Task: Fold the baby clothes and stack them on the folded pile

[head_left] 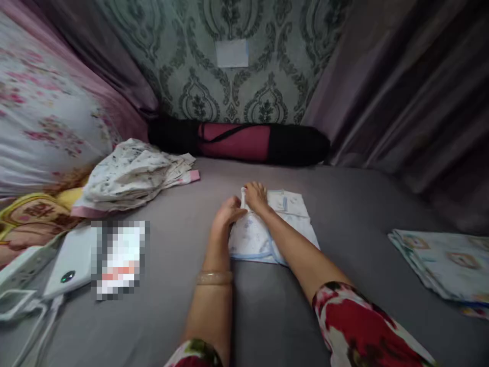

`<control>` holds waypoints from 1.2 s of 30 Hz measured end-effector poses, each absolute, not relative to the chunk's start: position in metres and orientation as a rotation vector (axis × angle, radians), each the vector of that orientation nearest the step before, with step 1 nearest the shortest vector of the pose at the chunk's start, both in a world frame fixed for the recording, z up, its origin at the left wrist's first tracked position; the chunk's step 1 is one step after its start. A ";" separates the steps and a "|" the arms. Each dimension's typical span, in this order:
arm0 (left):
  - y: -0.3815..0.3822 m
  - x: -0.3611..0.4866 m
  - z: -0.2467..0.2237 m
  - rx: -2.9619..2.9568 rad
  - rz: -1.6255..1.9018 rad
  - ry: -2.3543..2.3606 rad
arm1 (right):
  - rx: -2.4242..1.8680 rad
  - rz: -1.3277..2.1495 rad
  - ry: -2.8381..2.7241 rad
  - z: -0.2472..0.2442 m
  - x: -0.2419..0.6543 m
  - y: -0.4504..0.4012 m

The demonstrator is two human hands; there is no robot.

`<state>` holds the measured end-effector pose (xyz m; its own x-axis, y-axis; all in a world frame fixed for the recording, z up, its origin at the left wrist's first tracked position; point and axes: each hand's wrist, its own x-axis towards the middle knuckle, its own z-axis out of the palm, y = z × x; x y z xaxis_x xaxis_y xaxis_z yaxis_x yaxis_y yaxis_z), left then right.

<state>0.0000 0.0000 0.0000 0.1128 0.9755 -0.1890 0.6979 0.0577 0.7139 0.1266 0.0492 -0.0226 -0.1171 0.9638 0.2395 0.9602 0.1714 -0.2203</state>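
A small white baby shirt [250, 235] with a pale print and blue edging lies partly folded on the grey sheet [171, 295]. At its left edge is my left hand [229, 210], closed on the cloth, thumb pointing right. My right hand [256, 195] is at the shirt's upper left part, fingers bent over a folded edge. Both hands are close together, and the right forearm crosses over the shirt. A folded section with blue trim shows to the right of my right hand. Fingertips of both hands are partly hidden.
A black and maroon long bag [237, 141] lies along the wall. Left are a crumpled white garment [130, 173], a yellow cushion [38, 219], a white phone [74, 260], a power strip [23, 270] and cables. Folded printed cloth [446, 260] lies at right.
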 end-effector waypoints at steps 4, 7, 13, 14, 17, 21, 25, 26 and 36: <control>0.000 -0.002 -0.003 1.665 0.573 1.666 | -1.867 0.156 -2.238 -0.012 0.131 0.051; 0.002 -0.001 -0.004 1.678 0.668 1.644 | -1.755 0.203 -2.350 0.000 0.144 0.043; 0.007 0.009 -0.008 1.902 0.861 1.594 | -1.655 0.160 -2.475 -0.002 0.162 0.017; 0.008 0.011 -0.009 1.937 0.860 1.577 | -1.669 0.175 -2.489 -0.005 0.162 0.015; 0.008 0.013 -0.011 2.010 0.774 1.551 | -1.701 0.209 -2.493 -0.013 0.159 0.012; 0.008 0.013 -0.011 2.047 0.693 1.558 | -1.709 0.236 -2.472 -0.015 0.158 0.012; 0.008 0.014 -0.013 2.065 0.700 1.550 | -1.688 0.292 -2.444 -0.015 0.160 0.016; 0.008 0.014 -0.014 2.066 0.709 1.554 | -1.661 0.324 -2.434 -0.013 0.162 0.017; 0.002 0.015 -0.007 2.097 0.640 1.600 | -1.980 0.216 -2.162 0.002 0.228 -0.006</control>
